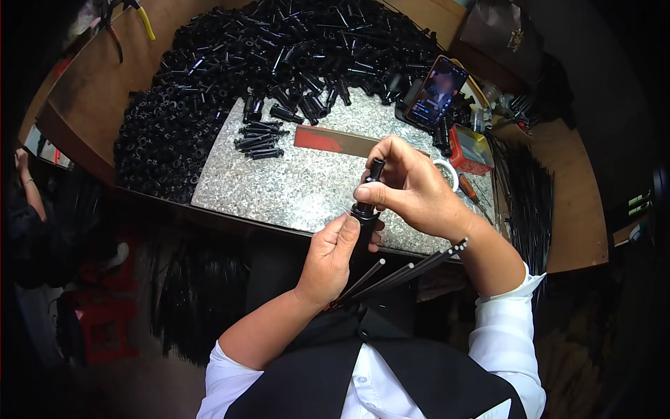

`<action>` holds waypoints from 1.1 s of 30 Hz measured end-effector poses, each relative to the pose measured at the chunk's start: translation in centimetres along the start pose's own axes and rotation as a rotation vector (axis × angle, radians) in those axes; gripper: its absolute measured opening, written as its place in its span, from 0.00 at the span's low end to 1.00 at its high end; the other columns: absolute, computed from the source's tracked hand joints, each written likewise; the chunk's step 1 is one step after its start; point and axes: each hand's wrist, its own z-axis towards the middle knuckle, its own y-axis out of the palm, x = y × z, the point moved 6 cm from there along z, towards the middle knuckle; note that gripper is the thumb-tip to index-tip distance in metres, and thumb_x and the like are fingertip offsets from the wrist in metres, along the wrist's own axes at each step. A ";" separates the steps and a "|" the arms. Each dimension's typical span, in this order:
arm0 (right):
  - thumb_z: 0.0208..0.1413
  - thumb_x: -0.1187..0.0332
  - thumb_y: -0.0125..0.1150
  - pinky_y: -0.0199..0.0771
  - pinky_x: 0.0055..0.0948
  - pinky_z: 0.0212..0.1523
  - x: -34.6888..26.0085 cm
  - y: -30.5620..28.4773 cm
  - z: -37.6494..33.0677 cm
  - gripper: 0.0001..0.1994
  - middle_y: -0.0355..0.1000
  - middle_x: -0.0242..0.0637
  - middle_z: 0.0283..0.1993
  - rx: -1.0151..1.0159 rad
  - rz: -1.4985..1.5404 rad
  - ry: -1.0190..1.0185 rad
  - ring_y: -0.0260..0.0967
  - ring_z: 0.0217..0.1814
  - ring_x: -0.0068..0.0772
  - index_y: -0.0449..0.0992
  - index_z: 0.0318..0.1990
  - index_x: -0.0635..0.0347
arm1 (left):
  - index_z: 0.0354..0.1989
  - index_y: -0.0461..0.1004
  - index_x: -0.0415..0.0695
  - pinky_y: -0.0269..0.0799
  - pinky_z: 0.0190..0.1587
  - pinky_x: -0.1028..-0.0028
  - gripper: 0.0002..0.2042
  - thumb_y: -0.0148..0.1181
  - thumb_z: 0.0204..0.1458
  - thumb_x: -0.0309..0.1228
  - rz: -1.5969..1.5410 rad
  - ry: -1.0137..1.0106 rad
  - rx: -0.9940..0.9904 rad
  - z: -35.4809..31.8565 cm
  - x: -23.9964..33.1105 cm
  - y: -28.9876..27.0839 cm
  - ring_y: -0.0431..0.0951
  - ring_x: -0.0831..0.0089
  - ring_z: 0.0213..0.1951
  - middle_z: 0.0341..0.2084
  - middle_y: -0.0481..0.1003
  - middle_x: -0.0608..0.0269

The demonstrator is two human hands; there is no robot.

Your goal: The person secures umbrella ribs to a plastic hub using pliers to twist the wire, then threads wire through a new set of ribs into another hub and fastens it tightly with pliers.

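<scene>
Over the front edge of the speckled stone slab (279, 187), both hands are closed around a black tubular plastic part (364, 209). My left hand (329, 255) grips its wider lower body, thumb pressed along the side. My right hand (415, 187) pinches the narrower upper piece (377, 167) between thumb and fingers. The two pieces stand nearly upright and in line; whether they are joined cannot be made out. Several thin black rods (412, 271) with pale ends slant up below my hands, over my lap. A small row of black parts (259, 142) lies on the slab to the left.
A large heap of black tubular parts (300, 52) covers the back of the table, with small black rings (150, 150) at left. A red-ended flat bar (335, 142), propped phone (438, 91), red box (470, 162), white ring (447, 170) and screwdriver (467, 186) lie beyond my right hand.
</scene>
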 end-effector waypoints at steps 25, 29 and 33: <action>0.46 0.67 0.68 0.66 0.31 0.38 0.8 0.8 -1.3 0.12 0.65 0.34 0.30 -0.180 -0.104 -0.332 0.66 0.35 0.31 0.70 0.31 0.62 | 0.50 0.67 0.34 0.70 0.41 0.74 0.19 0.42 0.64 0.39 -0.127 -0.029 -0.007 0.2 -0.6 -0.5 0.72 0.75 0.36 0.36 0.72 0.59; 0.45 0.67 0.68 0.66 0.31 0.38 0.4 0.8 -1.1 0.12 0.67 0.34 0.30 -0.196 -0.120 -0.331 0.67 0.35 0.30 0.70 0.30 0.63 | 0.50 0.66 0.34 0.70 0.41 0.74 0.19 0.42 0.64 0.39 -0.117 -0.029 -0.004 0.2 -0.7 -0.8 0.73 0.75 0.36 0.37 0.72 0.59; 0.45 0.66 0.69 0.67 0.31 0.37 1.1 1.1 -1.2 0.13 0.68 0.35 0.30 -0.159 -0.069 -0.334 0.68 0.35 0.31 0.71 0.30 0.63 | 0.50 0.66 0.34 0.71 0.41 0.74 0.19 0.41 0.64 0.40 -0.106 -0.025 -0.037 0.3 -0.6 -0.8 0.73 0.75 0.37 0.37 0.72 0.59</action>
